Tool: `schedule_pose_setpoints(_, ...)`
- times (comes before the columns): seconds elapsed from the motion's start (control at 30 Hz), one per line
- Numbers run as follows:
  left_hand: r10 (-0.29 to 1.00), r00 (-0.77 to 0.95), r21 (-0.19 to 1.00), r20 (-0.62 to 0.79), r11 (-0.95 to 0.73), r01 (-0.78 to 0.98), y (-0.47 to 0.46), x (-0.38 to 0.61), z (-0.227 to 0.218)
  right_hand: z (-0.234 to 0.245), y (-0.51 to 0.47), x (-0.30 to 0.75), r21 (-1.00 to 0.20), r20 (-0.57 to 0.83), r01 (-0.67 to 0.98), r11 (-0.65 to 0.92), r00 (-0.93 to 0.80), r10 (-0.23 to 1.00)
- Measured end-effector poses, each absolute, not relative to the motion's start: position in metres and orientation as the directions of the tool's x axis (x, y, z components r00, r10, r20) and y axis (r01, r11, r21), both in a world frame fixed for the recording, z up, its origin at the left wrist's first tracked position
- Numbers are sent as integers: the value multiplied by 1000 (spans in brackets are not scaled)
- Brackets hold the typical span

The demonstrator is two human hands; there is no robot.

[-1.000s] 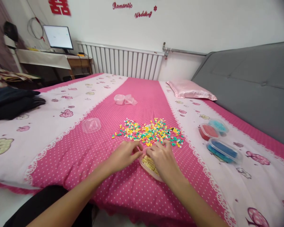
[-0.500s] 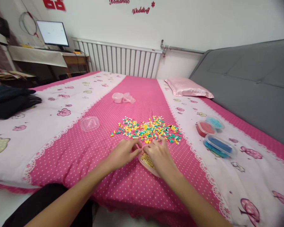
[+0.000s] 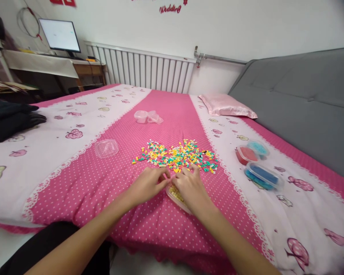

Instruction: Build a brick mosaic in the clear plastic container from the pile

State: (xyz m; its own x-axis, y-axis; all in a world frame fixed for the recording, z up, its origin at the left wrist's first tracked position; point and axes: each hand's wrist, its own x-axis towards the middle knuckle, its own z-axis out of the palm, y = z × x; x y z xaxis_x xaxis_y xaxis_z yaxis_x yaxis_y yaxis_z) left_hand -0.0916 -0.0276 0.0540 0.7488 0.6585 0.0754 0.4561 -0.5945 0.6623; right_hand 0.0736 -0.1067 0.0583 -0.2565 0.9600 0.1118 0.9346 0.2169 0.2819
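Observation:
My left hand (image 3: 150,184) is closed, thumb and fingertips bent together at the near edge of a pile of small coloured pieces (image 3: 180,154) in yellow, green, white and pink. My right hand (image 3: 190,188) has curled fingers and meets the left fingertips. Whatever lies between the fingers of either hand is too small to make out. Beneath the right hand, and partly covered by it, sits a clear plastic container (image 3: 180,205) with yellow pieces (image 3: 175,193) inside. The pile is spread loosely on the pink dotted bedspread (image 3: 126,160).
A clear lid or shallow tub (image 3: 106,148) lies to the left. Farther back are more clear containers (image 3: 147,117). On the right stand containers of red (image 3: 246,154), light blue (image 3: 258,148) and dark blue (image 3: 263,176) contents. A pink pillow (image 3: 226,105) rests near the grey headboard (image 3: 298,95).
The view has shifted slightly, so the scene sits a little farther left and up. Both hands keep nearly the same pose by the container.

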Motion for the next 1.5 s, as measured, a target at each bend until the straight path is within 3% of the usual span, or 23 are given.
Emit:
schedule_pose_setpoints(0.53,668,742,627,58,-602,493,-30,-89,57,52,-103,78,268,196,956,122,-177,965)
schedule_pose_setpoints(1.5,641,758,656,118,-623,425,-32,-89,56,50,-102,84,177,196,973,147,-182,964)
